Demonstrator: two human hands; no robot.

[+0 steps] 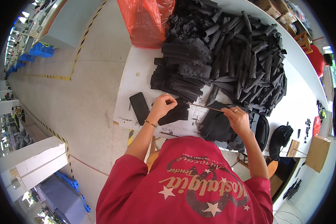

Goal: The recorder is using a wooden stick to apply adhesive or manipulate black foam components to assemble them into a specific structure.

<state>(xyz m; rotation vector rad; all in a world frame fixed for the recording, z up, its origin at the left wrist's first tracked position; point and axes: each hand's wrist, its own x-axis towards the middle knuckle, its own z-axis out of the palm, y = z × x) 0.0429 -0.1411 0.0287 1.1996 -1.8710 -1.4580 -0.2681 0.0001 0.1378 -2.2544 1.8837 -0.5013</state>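
Observation:
My left hand (162, 107) is closed in a pinch over a small stack of black fabric pieces (178, 113) on the white table (132, 76). Whatever its fingertips hold, if anything, is too small to make out. In my right hand (237, 118), which wears a ring, is a thin straight stick-like tool (207, 107) pointing left towards the left hand. Below that hand lies another spread of flat black pieces (217, 125). Just beyond both hands are neat layered rows of black strips (177, 82).
A black phone (139, 107) lies left of my left hand. A large heap of rolled black pieces (250, 59) covers the far right of the table, beside a red plastic bag (147, 24). Black bundles (281, 136) sit at the right. Another person in red (316, 59) is at far right.

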